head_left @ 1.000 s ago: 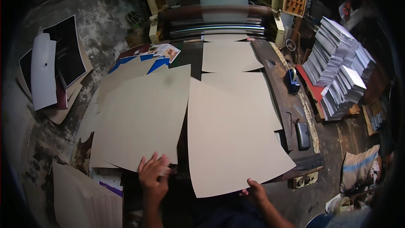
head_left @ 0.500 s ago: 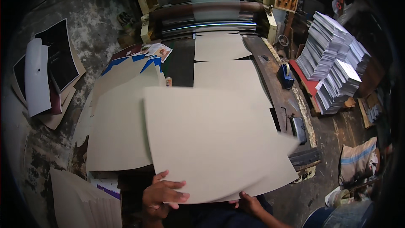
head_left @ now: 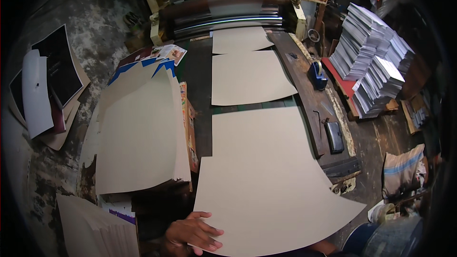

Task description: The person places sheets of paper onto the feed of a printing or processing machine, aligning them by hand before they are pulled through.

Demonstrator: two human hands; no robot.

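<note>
A large beige cardboard sheet [head_left: 271, 204] slopes toward me over the near end of the machine bed, its right near corner sticking out past the bed. My left hand [head_left: 196, 234] grips its near left edge, fingers on top. Of my right hand [head_left: 324, 247] only a bit shows below the sheet's near edge; the fingers are hidden. Another beige sheet [head_left: 254, 126] lies just ahead, and where the two overlap is hard to make out. Farther along, a sheet [head_left: 250, 78] and one more [head_left: 238, 40] lie in line up to the shiny rollers [head_left: 228, 21].
Left of the bed stands a tall stack of beige sheets [head_left: 138, 133]. Along the bed's right rail are a blue tape dispenser [head_left: 317, 76], a hex key [head_left: 320, 126] and a dark case [head_left: 335, 138]. White paper stacks [head_left: 357, 47] stand at right; more sheets [head_left: 97, 228] lean at lower left.
The held sheet has come down and right from over the stack onto the bed line. Sheets ahead have shifted, with a gap now showing. My right hand has gone mostly under the sheet.
</note>
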